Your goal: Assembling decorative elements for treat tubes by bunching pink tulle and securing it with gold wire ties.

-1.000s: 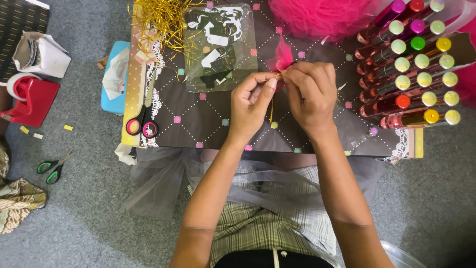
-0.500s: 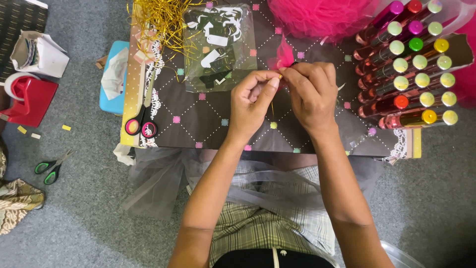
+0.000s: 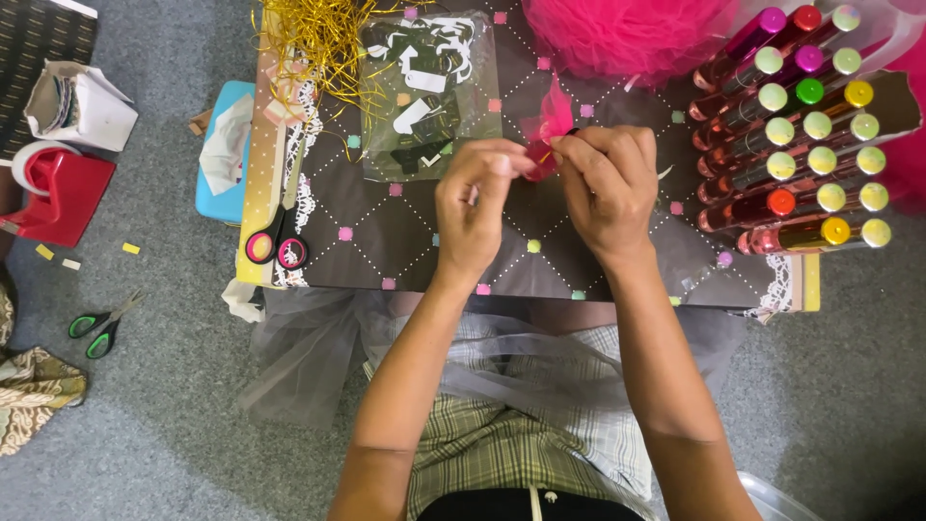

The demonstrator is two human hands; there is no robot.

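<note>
A small pink bundle point(image 3: 542, 154) of net is pinched between the left hand point(image 3: 477, 207) and right hand point(image 3: 608, 188); wrapping appears unfinished. Finished tubes point(image 3: 801, 145) are racked at three o'clock.

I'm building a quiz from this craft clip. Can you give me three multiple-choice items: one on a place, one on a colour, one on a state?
1. Where do the pink-handled scissors lie?
A. on the patterned board's left edge
B. on the grey floor
C. on the person's lap

2. What colour is the small mesh piece between the hands?
A. gold
B. pink
C. green

3. How do the left hand and right hand stand?
A. both flat
B. one idle
C. both pinching the piece

Answers: 1 A, they rest by the lace trim; 2 B, it matches the tulle; 3 C, fingertips meet on it.
</note>
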